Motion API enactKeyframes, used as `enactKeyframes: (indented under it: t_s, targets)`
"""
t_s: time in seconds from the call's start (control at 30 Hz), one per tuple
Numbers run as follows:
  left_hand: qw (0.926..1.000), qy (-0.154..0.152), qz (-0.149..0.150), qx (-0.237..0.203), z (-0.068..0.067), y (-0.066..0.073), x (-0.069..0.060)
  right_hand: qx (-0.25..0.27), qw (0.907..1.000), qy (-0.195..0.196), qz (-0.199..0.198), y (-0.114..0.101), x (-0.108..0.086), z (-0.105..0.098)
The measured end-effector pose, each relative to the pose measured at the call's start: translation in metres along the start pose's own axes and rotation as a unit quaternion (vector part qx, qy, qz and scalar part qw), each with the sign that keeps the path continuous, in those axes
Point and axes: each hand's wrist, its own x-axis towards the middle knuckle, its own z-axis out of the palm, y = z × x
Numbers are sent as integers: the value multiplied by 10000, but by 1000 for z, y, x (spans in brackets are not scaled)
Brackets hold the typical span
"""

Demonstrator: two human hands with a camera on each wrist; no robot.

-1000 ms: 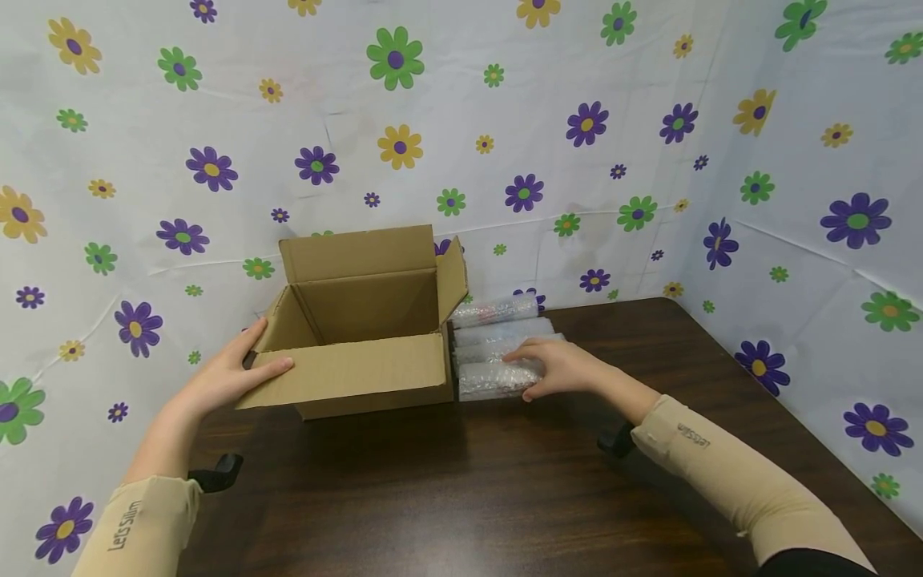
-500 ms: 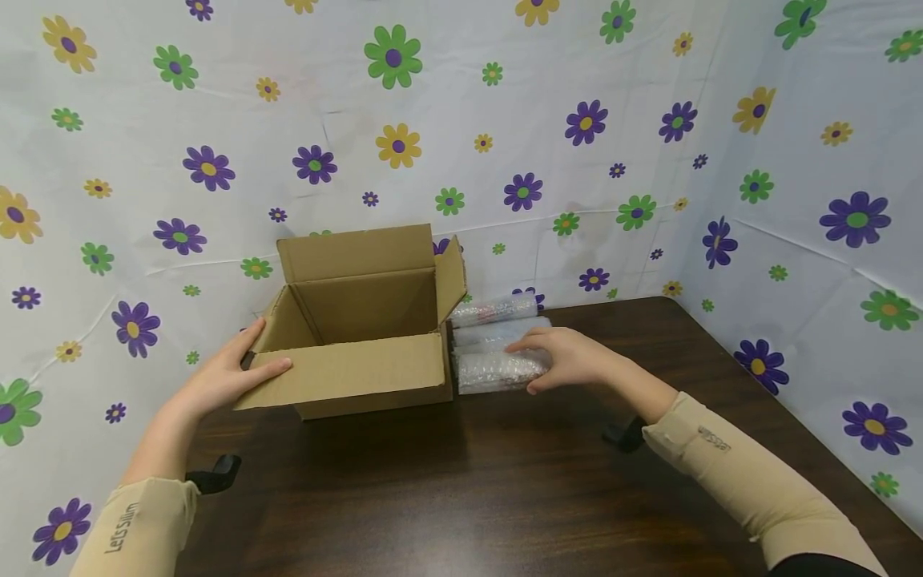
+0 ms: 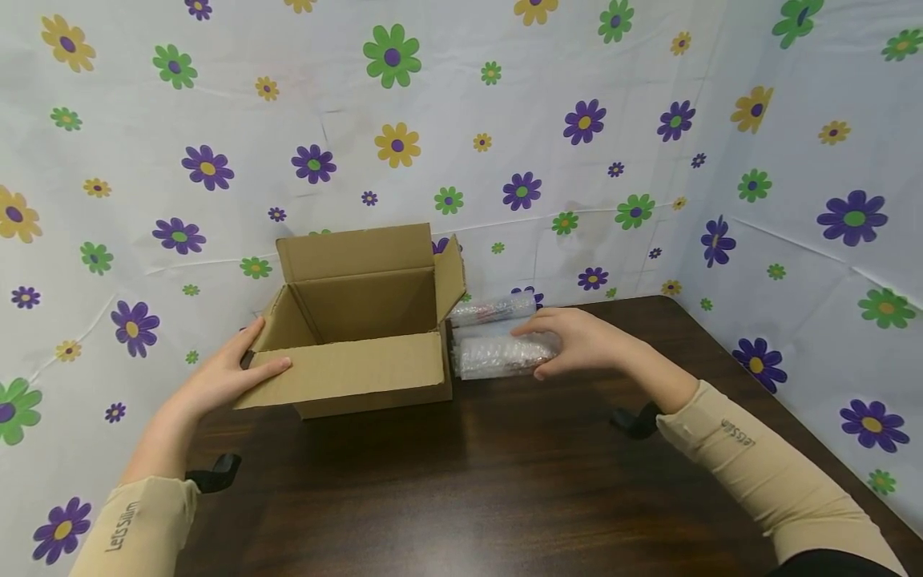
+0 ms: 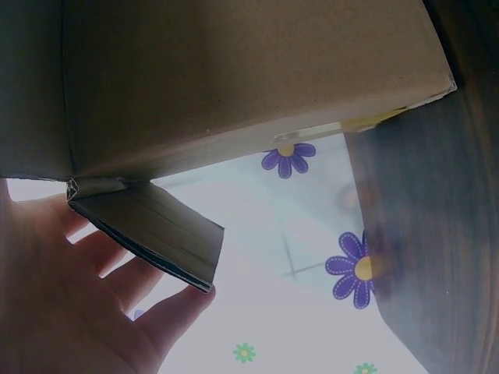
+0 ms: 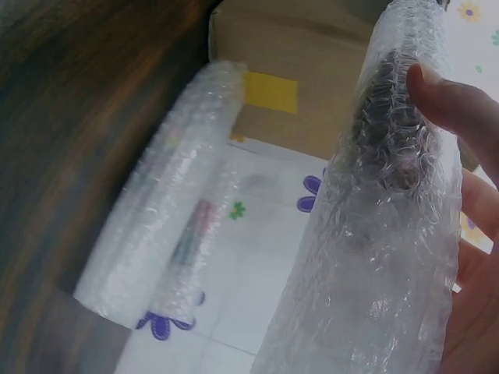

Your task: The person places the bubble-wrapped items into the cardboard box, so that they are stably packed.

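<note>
An open-topped cardboard box [image 3: 353, 370] stands on the table, its flaps spread. My left hand [image 3: 223, 378] holds the box's left front corner, thumb over the front flap; in the left wrist view, fingers lie behind a small side flap [image 4: 156, 226]. To the right of the box, my right hand [image 3: 587, 344] grips the right end of a bubble-wrapped bundle [image 3: 501, 357]. In the right wrist view, something dark shows through that bundle's wrap, and the thumb presses on it. What the wrap contains is unclear. The box's floor is hidden.
Behind the held bundle, more bubble-wrapped rolls [image 3: 493, 308] lie beside the box. The dark wooden table [image 3: 505, 489] extends in front. A flower-print cloth [image 3: 404, 96] hangs behind and along the right side. Yellow tape [image 5: 270, 92] marks the box's side.
My right hand has lifted the nearest bubble-wrapped bundle and shifted it slightly right and away from me. My left hand and the box have stayed in place.
</note>
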Motion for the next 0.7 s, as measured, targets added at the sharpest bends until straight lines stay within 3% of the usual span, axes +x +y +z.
enactKeyframes:
  t_s: [0.7]
  targets:
    - [10000, -24, 48, -16, 0, 0, 0, -206, 9986, 125, -481, -26, 2, -40]
